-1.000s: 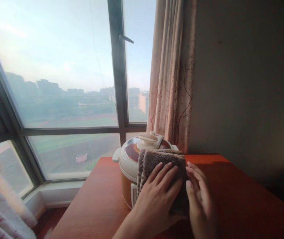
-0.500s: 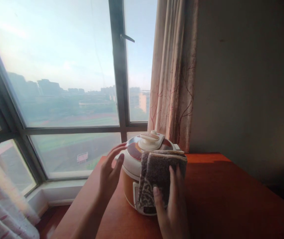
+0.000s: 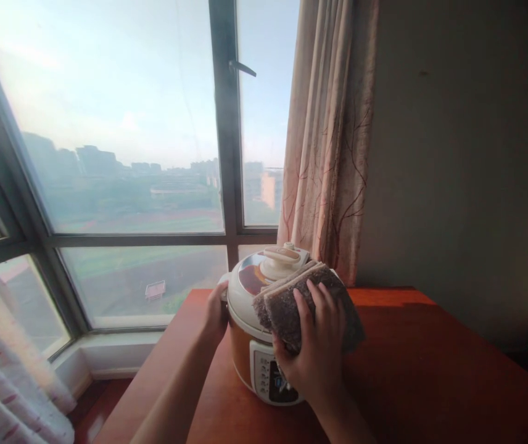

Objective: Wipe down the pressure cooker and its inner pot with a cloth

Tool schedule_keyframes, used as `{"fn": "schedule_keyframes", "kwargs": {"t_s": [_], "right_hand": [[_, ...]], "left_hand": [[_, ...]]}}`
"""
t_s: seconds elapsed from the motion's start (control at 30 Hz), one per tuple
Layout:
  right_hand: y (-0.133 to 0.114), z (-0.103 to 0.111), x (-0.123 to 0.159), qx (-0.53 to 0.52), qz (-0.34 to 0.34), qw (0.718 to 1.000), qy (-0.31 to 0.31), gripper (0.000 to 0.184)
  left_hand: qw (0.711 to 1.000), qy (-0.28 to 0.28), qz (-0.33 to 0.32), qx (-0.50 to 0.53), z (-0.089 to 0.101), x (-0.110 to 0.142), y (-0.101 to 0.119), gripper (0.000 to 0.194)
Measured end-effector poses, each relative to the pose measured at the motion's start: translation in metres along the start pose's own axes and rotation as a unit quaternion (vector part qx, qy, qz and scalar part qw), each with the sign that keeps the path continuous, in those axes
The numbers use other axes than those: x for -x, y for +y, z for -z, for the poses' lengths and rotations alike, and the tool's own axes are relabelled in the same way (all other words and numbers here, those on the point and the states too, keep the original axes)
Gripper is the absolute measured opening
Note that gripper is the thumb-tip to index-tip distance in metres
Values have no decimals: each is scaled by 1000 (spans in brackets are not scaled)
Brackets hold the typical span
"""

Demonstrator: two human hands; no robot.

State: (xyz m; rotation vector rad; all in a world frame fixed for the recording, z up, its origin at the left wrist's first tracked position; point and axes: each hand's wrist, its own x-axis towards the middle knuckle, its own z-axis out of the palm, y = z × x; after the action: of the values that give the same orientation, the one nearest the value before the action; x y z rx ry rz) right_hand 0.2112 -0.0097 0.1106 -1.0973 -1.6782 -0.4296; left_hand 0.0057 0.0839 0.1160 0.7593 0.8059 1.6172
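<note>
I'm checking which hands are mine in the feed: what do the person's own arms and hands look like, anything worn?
The left hand and right hand are ungloved, and both forearms are bare as far as the picture shows, with no sleeve in view. I see no watch, bracelet or marking; hidden left fingers leave rings there uncertain.

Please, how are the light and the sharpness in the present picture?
Head view: hazy daylight brightens the window; same view: the wall at right is dark; same view: small marks on the panel of the cooker look too soft to read.
</note>
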Motion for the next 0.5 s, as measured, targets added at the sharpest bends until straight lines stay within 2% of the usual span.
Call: {"fn": "schedule_keyframes", "kwargs": {"t_s": [0.1, 0.2, 0.37, 0.5], "right_hand": [[18, 6, -17, -23, 36, 998, -38, 70], [39, 9, -36, -54, 24, 998, -33, 58], [86, 3, -65, -140, -56, 987, -54, 42], [122, -7, -81, -213, -175, 956, -95, 38]], "left_hand": [[999, -8, 29, 15, 3, -1, -3, 35], [999, -2, 32, 4, 5, 0, -2, 34], [1000, 0, 15, -2, -1, 3, 0, 36], [999, 6, -48, -12, -7, 5, 0, 41]]}}
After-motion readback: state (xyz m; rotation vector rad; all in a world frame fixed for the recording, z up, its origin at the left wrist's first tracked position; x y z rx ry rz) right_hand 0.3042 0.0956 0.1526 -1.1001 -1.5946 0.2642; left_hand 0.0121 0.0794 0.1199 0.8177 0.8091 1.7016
